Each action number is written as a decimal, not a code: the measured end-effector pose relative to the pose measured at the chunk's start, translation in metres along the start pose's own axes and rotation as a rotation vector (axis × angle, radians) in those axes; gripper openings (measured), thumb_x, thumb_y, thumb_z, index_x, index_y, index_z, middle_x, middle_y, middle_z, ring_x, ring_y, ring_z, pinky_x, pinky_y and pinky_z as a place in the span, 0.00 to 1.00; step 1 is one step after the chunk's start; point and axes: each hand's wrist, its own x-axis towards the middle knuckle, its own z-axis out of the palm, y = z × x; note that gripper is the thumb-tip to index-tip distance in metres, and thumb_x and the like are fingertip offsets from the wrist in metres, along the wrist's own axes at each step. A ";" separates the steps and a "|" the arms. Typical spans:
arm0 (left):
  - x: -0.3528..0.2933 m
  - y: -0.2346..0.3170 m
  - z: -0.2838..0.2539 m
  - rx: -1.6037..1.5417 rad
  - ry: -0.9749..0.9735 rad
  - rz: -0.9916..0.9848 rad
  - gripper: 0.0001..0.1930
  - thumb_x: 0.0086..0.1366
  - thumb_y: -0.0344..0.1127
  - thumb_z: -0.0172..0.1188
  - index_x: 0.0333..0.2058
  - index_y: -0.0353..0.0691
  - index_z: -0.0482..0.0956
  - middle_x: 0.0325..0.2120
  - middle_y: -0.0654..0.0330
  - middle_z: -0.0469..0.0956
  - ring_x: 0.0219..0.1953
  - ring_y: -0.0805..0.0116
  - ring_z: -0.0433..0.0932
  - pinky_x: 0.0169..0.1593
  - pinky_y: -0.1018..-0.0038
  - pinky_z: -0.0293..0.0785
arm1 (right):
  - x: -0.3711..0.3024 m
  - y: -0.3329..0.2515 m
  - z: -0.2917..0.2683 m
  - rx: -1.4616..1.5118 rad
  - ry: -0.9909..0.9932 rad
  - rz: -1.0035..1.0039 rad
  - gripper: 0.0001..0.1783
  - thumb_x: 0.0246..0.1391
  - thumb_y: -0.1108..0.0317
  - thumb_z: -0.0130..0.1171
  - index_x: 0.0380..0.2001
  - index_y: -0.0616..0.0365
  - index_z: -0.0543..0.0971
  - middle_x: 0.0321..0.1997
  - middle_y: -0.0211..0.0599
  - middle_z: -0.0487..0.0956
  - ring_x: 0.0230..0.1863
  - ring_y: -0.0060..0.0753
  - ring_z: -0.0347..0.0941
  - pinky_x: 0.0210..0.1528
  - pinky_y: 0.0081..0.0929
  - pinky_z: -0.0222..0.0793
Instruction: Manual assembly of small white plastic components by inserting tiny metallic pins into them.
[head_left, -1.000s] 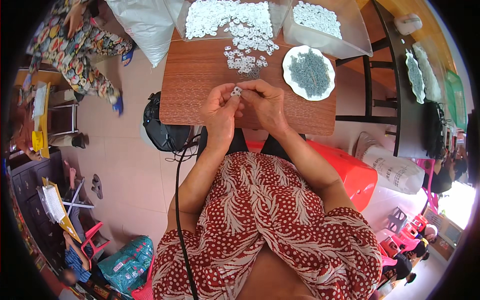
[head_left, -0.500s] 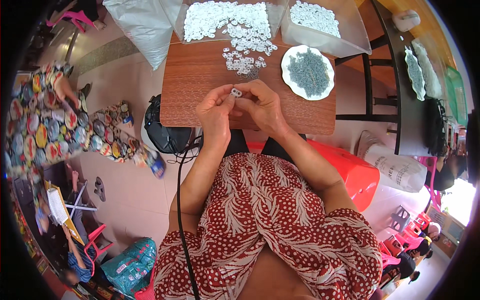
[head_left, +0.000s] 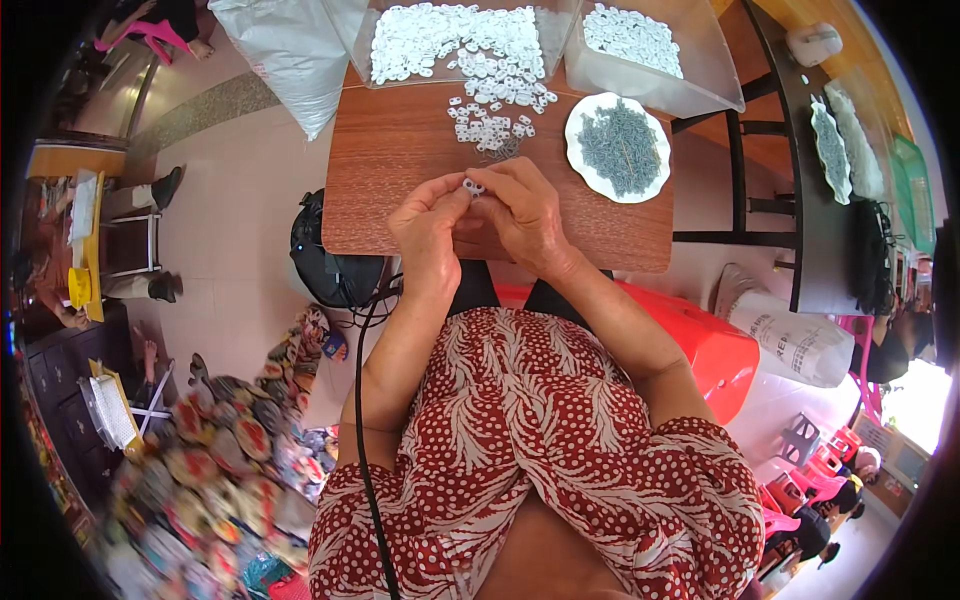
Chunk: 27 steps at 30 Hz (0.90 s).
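Above the near part of the brown wooden table (head_left: 380,215), both my hands meet around a small white two-holed plastic piece (head_left: 473,187). My left hand (head_left: 428,225) pinches it between thumb and fingertips. On its other side, my right hand (head_left: 522,212) is closed with its fingertips at the piece; whether a nail is between them is hidden. Beyond my fingers lies a loose heap of the same white pieces (head_left: 485,130), with a few thin grey nails (head_left: 500,150) at its near end. To the right, a white scalloped plate (head_left: 578,165) carries a pile of small grey nails (head_left: 620,148).
Two clear plastic bins (head_left: 555,60) (head_left: 690,95) of white pieces stand along the far edge. A white sack (head_left: 285,65) is at the far left. A black backpack (head_left: 335,255) sits on the floor left of the table; a red stool (head_left: 700,350) is at my right.
A person in patterned clothes has moved from the left side toward the lower left, uncovering a seated person's legs. My hands stay at the white piece with slight finger shifts.
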 end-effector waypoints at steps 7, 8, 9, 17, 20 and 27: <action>0.001 0.005 0.003 -0.093 -0.002 -0.068 0.07 0.54 0.20 0.55 0.33 0.28 0.76 0.28 0.57 0.77 0.25 0.74 0.76 0.29 0.82 0.74 | 0.003 -0.005 -0.002 -0.074 0.026 -0.030 0.18 0.38 0.80 0.60 0.38 0.61 0.77 0.34 0.40 0.74 0.35 0.38 0.71 0.34 0.28 0.69; 0.001 0.007 0.006 -0.089 -0.020 -0.051 0.07 0.55 0.20 0.55 0.34 0.28 0.76 0.28 0.57 0.77 0.26 0.75 0.76 0.30 0.82 0.74 | 0.004 -0.005 -0.002 -0.065 0.037 -0.018 0.18 0.38 0.80 0.60 0.38 0.61 0.77 0.34 0.40 0.74 0.35 0.38 0.71 0.34 0.28 0.69; 0.000 0.008 0.007 -0.085 -0.037 -0.034 0.07 0.55 0.21 0.56 0.34 0.28 0.76 0.28 0.58 0.77 0.26 0.76 0.75 0.31 0.83 0.73 | 0.004 -0.006 -0.003 -0.055 0.045 -0.007 0.18 0.38 0.80 0.59 0.38 0.61 0.77 0.34 0.40 0.74 0.35 0.38 0.71 0.35 0.28 0.68; 0.002 0.003 -0.007 0.116 -0.095 0.060 0.07 0.56 0.22 0.58 0.35 0.31 0.78 0.28 0.63 0.76 0.28 0.80 0.72 0.33 0.87 0.69 | -0.001 -0.004 0.001 0.031 0.041 0.049 0.16 0.40 0.82 0.59 0.38 0.62 0.77 0.34 0.39 0.74 0.33 0.33 0.71 0.33 0.23 0.69; 0.000 0.005 -0.004 0.121 -0.104 0.099 0.08 0.56 0.23 0.58 0.36 0.31 0.78 0.27 0.64 0.76 0.28 0.82 0.71 0.32 0.87 0.68 | -0.002 -0.007 0.002 0.109 0.041 0.143 0.15 0.41 0.82 0.59 0.37 0.62 0.77 0.34 0.37 0.74 0.33 0.28 0.71 0.33 0.21 0.69; 0.008 0.010 -0.011 0.090 -0.237 0.097 0.10 0.56 0.24 0.59 0.38 0.30 0.76 0.29 0.63 0.76 0.30 0.81 0.73 0.36 0.87 0.70 | 0.000 -0.003 0.002 0.255 -0.018 0.222 0.14 0.42 0.83 0.58 0.36 0.63 0.76 0.33 0.32 0.73 0.33 0.23 0.70 0.35 0.18 0.68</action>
